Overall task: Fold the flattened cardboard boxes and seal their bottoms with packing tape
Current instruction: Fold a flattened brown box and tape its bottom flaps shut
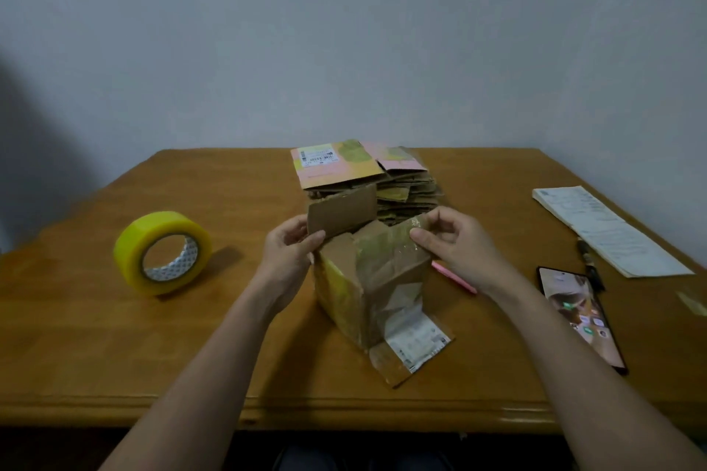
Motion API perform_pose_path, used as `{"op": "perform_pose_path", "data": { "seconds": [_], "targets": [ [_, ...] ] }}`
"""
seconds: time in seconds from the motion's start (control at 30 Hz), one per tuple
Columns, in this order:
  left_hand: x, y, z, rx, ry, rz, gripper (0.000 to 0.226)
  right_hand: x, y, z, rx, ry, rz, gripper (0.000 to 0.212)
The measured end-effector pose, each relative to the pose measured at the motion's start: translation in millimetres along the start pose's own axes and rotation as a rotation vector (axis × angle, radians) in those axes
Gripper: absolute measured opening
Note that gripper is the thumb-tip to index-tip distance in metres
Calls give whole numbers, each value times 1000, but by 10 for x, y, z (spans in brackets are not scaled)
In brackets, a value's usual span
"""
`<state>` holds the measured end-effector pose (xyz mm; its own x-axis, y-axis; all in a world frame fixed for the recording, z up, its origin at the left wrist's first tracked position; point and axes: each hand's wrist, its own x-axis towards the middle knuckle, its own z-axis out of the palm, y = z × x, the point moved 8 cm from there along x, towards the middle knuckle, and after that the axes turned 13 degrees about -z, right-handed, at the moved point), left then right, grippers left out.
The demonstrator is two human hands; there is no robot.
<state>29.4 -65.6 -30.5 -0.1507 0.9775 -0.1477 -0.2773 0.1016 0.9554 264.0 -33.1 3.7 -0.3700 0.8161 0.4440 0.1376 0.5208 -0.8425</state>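
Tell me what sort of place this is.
Probably a home desk used for packing: a wooden table against a plain wall, with a stack of flattened boxes, a phone and papers.

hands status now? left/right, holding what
Left hand: grip closed, pinching the raised flap of the cardboard box.
Right hand: grip closed, pinching the box's opposite top edge.
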Motion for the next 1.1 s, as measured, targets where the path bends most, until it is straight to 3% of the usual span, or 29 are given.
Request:
{"op": "perform_pose_path", "data": {
  "seconds": [0.17, 0.27, 0.33, 0.43, 0.53, 0.73, 0.83, 0.97, 1.1],
  "targets": [
    [-129, 24, 54, 1, -86, 5, 28, 28, 46, 3, -38, 44, 48, 24],
    [-196, 27, 116, 351, -48, 17, 42, 47, -19, 39, -95, 17, 79, 31],
    [-229, 25, 164, 523, -50, 31, 33, 51, -73, 72, -177, -12, 79, 36],
    [-216, 10, 120, 554, -34, 10, 22, 52, -104, 97, -247, 6, 67, 42],
    [-199, -29, 53, 452, 25, -62, 33, 31, -48, 142, -276, -8, 69, 49],
    [-230, -148, 162, 290, 42, -101, 37, -187, 185, 645, 348, -139, 285, 53],
    [-220, -202, 160, 261, -30, -145, 51, -213, 176, 781, 262, -186, 262, 49],
    [-246, -216, 77, 302, -88, -112, 67, -169, 254, 711, 388, -50, 361, 47],
    [-299, -185, 46, 310, -93, -7, 60, -158, 295, 687, 432, 1, 390, 42]
  ]
}}
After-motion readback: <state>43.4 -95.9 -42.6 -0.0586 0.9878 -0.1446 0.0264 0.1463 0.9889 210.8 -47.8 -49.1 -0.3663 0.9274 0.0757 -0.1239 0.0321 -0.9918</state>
